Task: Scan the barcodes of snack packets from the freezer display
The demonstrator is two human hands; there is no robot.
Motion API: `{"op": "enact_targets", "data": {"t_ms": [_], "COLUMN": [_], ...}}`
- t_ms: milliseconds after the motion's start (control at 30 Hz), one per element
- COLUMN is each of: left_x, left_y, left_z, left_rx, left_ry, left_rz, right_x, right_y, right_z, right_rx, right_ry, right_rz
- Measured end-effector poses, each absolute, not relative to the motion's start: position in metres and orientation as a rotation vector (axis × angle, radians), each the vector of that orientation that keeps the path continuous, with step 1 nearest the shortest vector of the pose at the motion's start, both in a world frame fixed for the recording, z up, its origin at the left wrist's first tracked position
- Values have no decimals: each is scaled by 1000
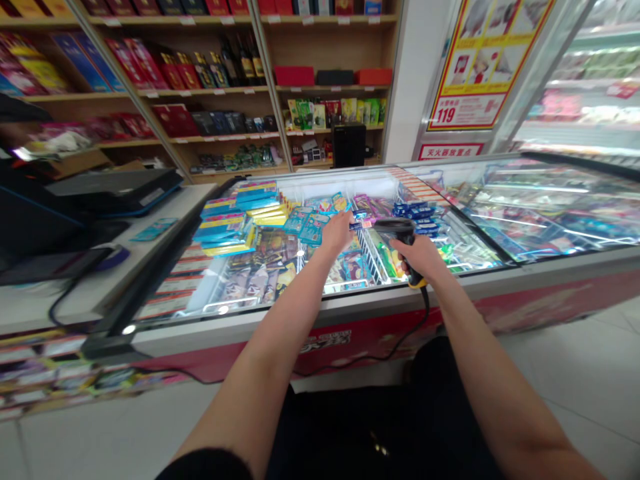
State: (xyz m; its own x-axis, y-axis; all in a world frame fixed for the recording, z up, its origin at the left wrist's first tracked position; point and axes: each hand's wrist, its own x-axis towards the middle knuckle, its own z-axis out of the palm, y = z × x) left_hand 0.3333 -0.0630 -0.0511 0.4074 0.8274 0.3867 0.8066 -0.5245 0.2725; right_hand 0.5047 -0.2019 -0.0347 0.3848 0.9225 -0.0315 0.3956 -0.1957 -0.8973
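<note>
My right hand (pixel 424 257) is wrapped round the handle of a black barcode scanner (pixel 395 228), its head turned left toward my other hand. Between the fingers of my left hand (pixel 338 232) is a small blue packet (pixel 361 224) with a pale end, held just in front of the scanner. Both hands are over the glass top of a chest freezer (pixel 280 308). On the glass lie stacks of blue and yellow packs (pixel 227 230), some flat blue packs (pixel 307 225) and a pile of dark blue packets (pixel 417 217) right of the scanner.
The scanner's black cable (pixel 395 350) hangs down the freezer front and runs left. At the left is a counter (pixel 170 233) with dark equipment (pixel 120 193). Behind the freezer rise wooden shelves (pixel 200 140) of boxes and bottles. A second glass-topped section (pixel 555 207) extends right.
</note>
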Motion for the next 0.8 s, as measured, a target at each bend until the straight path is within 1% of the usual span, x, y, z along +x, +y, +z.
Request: {"op": "enact_targets", "data": {"t_ms": [367,600,800], "left_x": [334,335,345], "left_y": [-69,-68,-74], "left_z": [-47,-48,-39], "left_rx": [2607,2554,2562], "left_ry": [1534,1482,1373], "left_rz": [727,844,925], "right_x": [506,508,518], "right_y": [-202,-207,-217], "right_z": [-36,-34,-28], "right_rx": [-1790,-1726,-1694], "right_ry": [-1165,-1127,-1082], "right_rz": [751,765,760]}}
